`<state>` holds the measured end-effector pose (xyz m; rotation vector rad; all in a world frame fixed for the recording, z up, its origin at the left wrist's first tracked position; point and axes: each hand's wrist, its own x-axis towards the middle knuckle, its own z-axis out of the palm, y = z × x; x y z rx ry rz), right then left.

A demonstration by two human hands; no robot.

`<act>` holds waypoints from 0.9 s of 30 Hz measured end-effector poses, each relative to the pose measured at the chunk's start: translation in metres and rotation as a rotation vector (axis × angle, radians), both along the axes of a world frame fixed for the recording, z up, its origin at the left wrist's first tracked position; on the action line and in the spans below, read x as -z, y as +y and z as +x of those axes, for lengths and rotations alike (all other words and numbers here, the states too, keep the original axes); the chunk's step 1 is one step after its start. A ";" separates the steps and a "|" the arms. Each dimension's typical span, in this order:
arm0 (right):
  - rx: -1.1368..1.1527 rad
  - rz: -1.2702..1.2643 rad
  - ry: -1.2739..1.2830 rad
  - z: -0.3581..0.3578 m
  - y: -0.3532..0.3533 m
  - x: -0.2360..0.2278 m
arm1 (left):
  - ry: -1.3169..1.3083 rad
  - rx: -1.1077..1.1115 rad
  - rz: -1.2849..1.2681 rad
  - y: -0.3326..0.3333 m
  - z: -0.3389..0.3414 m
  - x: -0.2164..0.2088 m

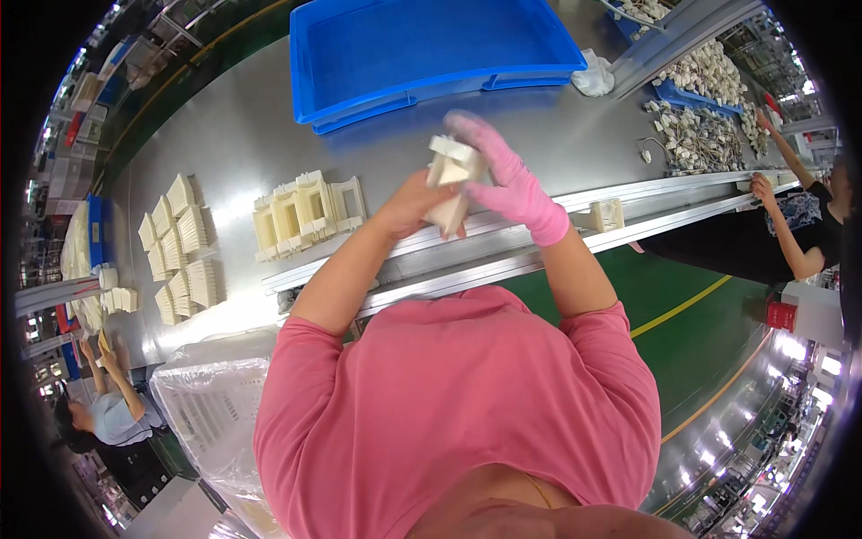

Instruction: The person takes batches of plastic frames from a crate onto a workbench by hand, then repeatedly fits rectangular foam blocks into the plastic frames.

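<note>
A cream-white plastic housing [446,193], boxy with an open frame at its upper end, is held over the near edge of the metal bench. My left hand [411,207], bare, is closed round its left side and lower part, with the thumb across its front. On the right, my right hand [512,184] wears a pink glove and grips the housing too, thumb at its front and fingers over its far end. Motion blurs those gloved fingertips. Left of my hands, several similar cream frames [310,213] stand in a row on the bench.
A large blue tray [359,106] lies beyond my hands. Stacks of ribbed cream parts [187,235] are at the left. A metal rail [404,260] along the near edge carries another frame [606,215]. Wired white parts [700,135] heap at the right. Co-workers' hands [761,189] show at both sides.
</note>
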<state>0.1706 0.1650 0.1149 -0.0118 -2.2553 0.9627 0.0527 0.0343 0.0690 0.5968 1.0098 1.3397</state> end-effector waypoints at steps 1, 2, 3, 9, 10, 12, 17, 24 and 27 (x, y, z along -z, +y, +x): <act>-0.160 -0.284 -0.143 0.006 -0.001 -0.005 | -0.001 0.003 -0.001 -0.001 -0.002 0.002; -0.324 -0.567 -0.286 0.013 -0.003 -0.010 | 0.133 0.095 -0.003 -0.002 -0.006 0.007; -0.346 -0.722 -0.360 0.019 -0.003 -0.013 | 0.266 0.190 -0.006 -0.003 -0.012 0.013; 0.312 0.137 -1.024 0.091 0.024 -0.008 | 1.831 0.216 -0.113 -0.021 -0.082 0.033; 0.506 0.158 -1.191 0.098 0.028 -0.009 | 1.920 0.344 -0.184 -0.029 -0.091 0.035; 0.654 0.443 -1.181 0.119 0.040 0.000 | 2.002 0.467 -0.257 -0.041 -0.104 0.043; 1.000 0.695 -0.828 0.119 0.067 0.036 | 2.116 0.911 -0.189 -0.031 -0.107 0.057; 0.151 0.249 -1.069 -0.033 0.041 0.085 | 1.636 0.253 -0.314 0.011 -0.080 0.036; 0.065 0.314 -1.189 -0.066 0.021 0.111 | 1.121 -0.542 -0.045 0.015 -0.064 0.021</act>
